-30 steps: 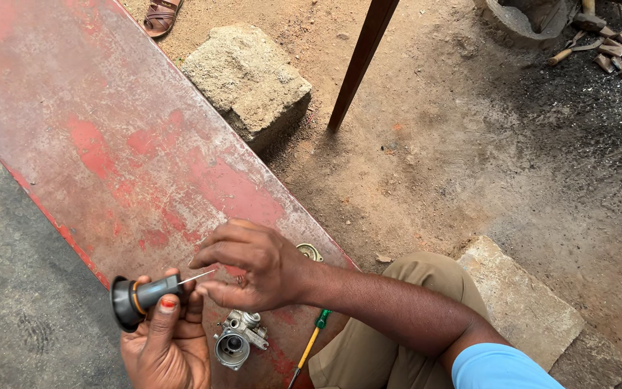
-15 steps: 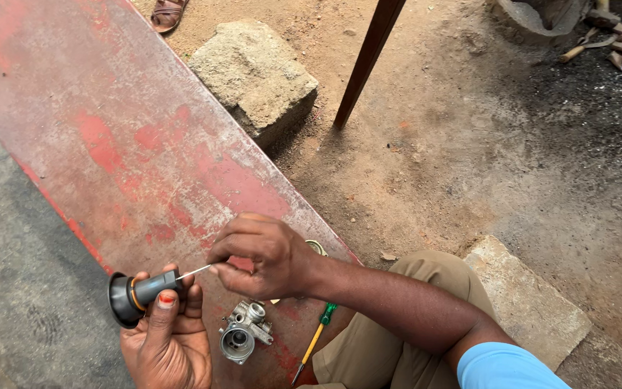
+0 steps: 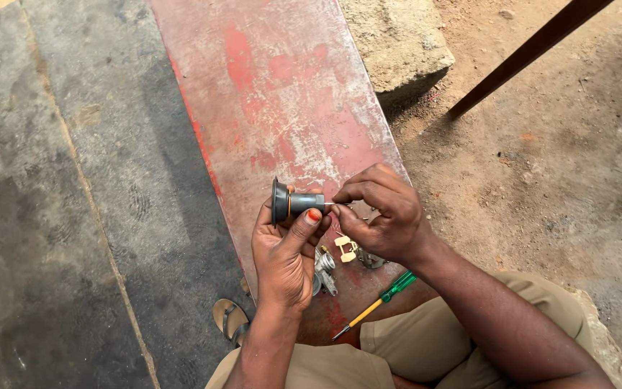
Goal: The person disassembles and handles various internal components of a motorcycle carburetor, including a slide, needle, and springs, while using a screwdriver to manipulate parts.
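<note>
Left hand (image 3: 286, 256) gripping a dark grey flanged cylindrical slide (image 3: 293, 204) level; right hand (image 3: 383, 216) fingers pinching a thin metal needle (image 3: 330, 204), best kept straight on the bore, above the worn red worktop (image 3: 289, 108).

A long red bench (image 3: 282, 108) with worn paint runs down the middle of the frame. Grey concrete floor (image 3: 73, 216) fills the left. Brown dirt ground (image 3: 570, 180) fills the right. A big stone (image 3: 397, 43) sits at the top.
</note>
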